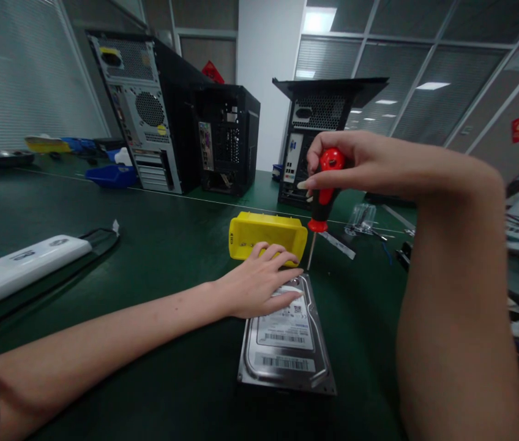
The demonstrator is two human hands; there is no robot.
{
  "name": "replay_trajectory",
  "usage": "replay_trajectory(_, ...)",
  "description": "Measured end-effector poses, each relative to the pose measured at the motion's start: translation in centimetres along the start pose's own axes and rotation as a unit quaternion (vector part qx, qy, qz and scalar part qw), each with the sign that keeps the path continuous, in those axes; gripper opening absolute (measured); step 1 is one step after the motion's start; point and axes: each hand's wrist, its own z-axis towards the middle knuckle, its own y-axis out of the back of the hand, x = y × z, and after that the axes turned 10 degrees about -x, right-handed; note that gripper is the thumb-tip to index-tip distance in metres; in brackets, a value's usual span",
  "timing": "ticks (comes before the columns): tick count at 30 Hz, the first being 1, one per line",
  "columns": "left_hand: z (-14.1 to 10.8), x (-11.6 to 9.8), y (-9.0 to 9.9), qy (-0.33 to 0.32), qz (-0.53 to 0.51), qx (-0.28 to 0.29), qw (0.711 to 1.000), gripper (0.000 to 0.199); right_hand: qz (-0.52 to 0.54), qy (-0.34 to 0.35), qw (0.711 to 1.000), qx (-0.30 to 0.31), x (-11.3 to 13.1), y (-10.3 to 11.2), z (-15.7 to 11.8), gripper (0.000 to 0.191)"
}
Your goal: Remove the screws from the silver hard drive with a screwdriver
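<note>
A silver hard drive (287, 361) with a white label lies flat on the green table. Across its far end rests my left hand (262, 278), fingers spread, with some fingertips by the rim of a yellow bin (266, 229). My right hand (333, 168) is wrapped round the handle of a red and black screwdriver (321, 208), held nearly upright. The screwdriver's tip points down at the far right corner of the drive; whether it touches is hard to tell. A few small screws sit in the yellow bin.
Computer cases (177, 116) stand at the back, one with a raised panel (317, 113). A white power strip (25, 263) with a black cable is at left, a blue tray (111, 176) behind. Small parts and a metal strip (338, 245) lie at right.
</note>
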Motion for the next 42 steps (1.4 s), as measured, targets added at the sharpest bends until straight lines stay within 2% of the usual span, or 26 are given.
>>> replay_trajectory(6, 0.0, -0.1, -0.1, -0.001, -0.003, -0.006, 1.000, 0.048, 0.180, -0.038, 0.983, 0.010, -0.6, -0.3, -0.3, 0.030)
replay_trajectory(10, -0.1, -0.1, -0.1, -0.002, -0.002, -0.011, 1.000, 0.047, 0.257, -0.063, 0.964, 0.012, -0.5, -0.2, -0.8, 0.033)
replay_trajectory(16, -0.1, -0.1, 0.0, 0.000, -0.004, -0.007, 1.000, 0.047, 0.292, -0.074, 0.953, 0.020, 0.0, -0.3, -1.0, 0.033)
replay_trajectory(22, 0.0, -0.1, 0.1, 0.005, -0.012, -0.002, 1.000, 0.047, 0.351, -0.043, 0.934, 0.045, -0.6, -0.2, -0.9, 0.042)
replay_trajectory(28, 0.0, -0.2, 0.1, 0.008, -0.016, 0.002, 1.000, 0.047, 0.401, -0.022, 0.914, 0.051, -1.2, -0.4, -0.8, 0.043)
replay_trajectory(32, -0.1, -0.1, 0.0, 0.005, -0.013, -0.001, 1.000, 0.047, 0.371, -0.014, 0.927, 0.047, -1.5, -0.4, -0.6, 0.041)
replay_trajectory(37, 0.0, -0.2, 0.1, 0.004, -0.001, 0.000, 1.000, 0.047, 0.170, 0.041, 0.985, -0.007, -2.0, -0.5, 0.3, 0.031)
replay_trajectory(39, 0.1, -0.2, 0.1, 0.005, 0.002, 0.002, 1.000, 0.047, 0.097, 0.061, 0.993, -0.028, -1.9, -0.5, 0.5, 0.027)
replay_trajectory(42, 0.1, -0.2, 0.2, 0.004, -0.001, 0.003, 1.000, 0.047, 0.048, 0.061, 0.996, -0.037, -1.5, -0.3, 0.3, 0.027)
